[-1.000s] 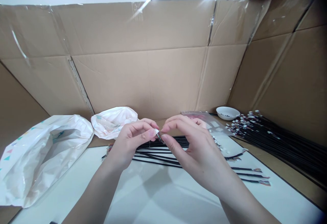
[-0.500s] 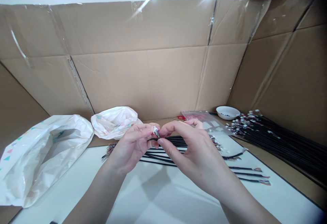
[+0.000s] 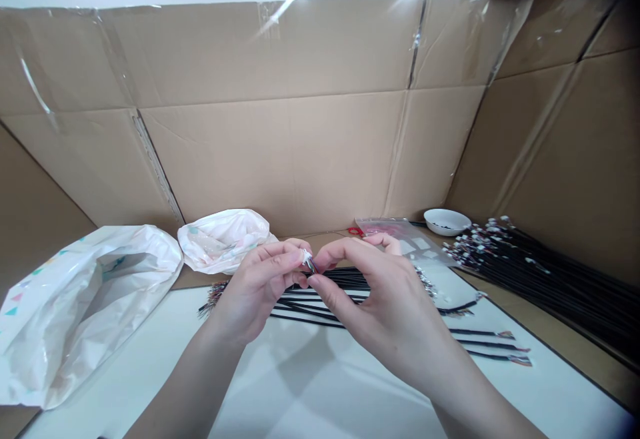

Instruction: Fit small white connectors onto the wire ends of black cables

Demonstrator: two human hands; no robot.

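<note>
Between the thumb and fingers of my left hand (image 3: pixel 263 285) is a small white connector (image 3: pixel 306 257). Thin coloured wires (image 3: pixel 312 266) run from it towards my right hand (image 3: pixel 373 285), whose thumb and forefinger are closed around them. Where the wires lead beyond those fingers is hidden. Below and behind both hands, several black cables (image 3: pixel 310 312) lie across the white table, their ends stripped to coloured wires.
Two white plastic bags (image 3: pixel 150 312) (image 3: pixel 225 239) stand at the left. At the back right are a clear bag (image 3: pixel 425 247), a white bowl (image 3: pixel 447 220) with small dark pieces and a bundle of black cables (image 3: pixel 565 272) with white connectors. Cardboard walls (image 3: pixel 280 152) enclose the table.
The connector has shifted very slightly right and down, and its wires show a little more between the fingertips. Both hands keep their pinch.
</note>
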